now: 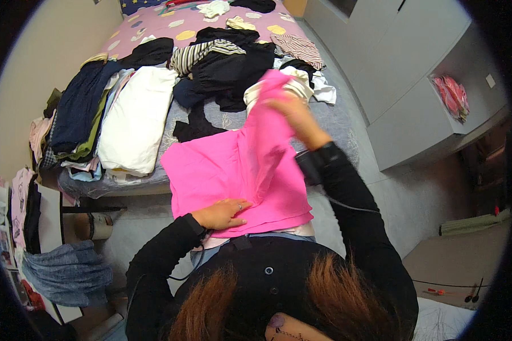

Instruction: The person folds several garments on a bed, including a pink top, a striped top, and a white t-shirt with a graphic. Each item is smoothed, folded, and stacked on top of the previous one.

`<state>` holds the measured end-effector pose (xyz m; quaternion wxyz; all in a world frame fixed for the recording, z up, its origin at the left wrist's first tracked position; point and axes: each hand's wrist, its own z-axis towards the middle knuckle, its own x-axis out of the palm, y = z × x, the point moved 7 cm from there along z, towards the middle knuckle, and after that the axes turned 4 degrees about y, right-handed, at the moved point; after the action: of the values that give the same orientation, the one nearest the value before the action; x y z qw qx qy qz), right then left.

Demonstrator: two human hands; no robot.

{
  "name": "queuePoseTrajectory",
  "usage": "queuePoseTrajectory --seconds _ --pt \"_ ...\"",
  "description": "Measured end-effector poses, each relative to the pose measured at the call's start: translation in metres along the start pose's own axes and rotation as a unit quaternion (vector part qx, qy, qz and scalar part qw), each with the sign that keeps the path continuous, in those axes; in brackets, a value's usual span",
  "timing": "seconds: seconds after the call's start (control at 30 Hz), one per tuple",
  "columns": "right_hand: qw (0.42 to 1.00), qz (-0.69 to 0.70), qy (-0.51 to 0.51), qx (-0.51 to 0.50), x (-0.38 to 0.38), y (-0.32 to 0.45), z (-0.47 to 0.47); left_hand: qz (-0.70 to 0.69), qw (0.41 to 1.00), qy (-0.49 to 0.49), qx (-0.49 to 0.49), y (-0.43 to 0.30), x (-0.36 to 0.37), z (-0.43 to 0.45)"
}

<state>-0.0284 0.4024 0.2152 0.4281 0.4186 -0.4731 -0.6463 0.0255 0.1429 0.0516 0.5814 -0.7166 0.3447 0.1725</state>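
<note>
A bright pink garment [222,170] lies spread over the lap, its far part reaching the bed's near edge. My left hand [224,214] rests flat on the garment's near left part, palm down, wearing a ring. My right hand [296,119] is blurred and has a raised, bunched part of the same pink cloth at its fingers, above the far right side. Just beyond it lies a cream garment [301,83], partly covered by the pink cloth. Black garments [226,76] and a black-and-white striped one [192,55] lie in a loose heap further back.
Folded white clothes [136,119] and a dark navy stack [79,106] stand on the bed's left side. A red-striped garment [298,49] lies at the right. Grey cabinets [401,81] line the right wall. A blue-grey cloth [68,273] hangs over a shelf at lower left.
</note>
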Motion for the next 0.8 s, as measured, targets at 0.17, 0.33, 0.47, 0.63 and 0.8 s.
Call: queuePoseTrajectory --seconds 0.17,0.33,0.47,0.63,0.8 --pt "0.924 0.006 0.355 -0.144 0.193 -0.029 -0.025 -0.026 0.999 0.027 0.003 -0.008 0.011 -0.023" --pt "0.951 -0.286 0.034 0.114 0.121 -0.135 -0.026 0.059 0.998 -0.024 0.001 -0.021 0.003 -0.048" --pt "0.904 -0.131 0.099 0.395 0.08 -0.213 -0.063 -0.07 0.986 -0.148 -0.045 -0.026 -0.031 -0.069" --pt "0.88 0.17 0.063 0.439 0.097 -0.24 -0.095 0.197 0.803 -0.52 -0.215 0.01 -0.113 -0.145" --pt "0.794 0.411 0.119 0.433 0.138 -0.233 -0.103 -0.086 0.803 -0.431 -0.403 0.102 -0.085 -0.173"
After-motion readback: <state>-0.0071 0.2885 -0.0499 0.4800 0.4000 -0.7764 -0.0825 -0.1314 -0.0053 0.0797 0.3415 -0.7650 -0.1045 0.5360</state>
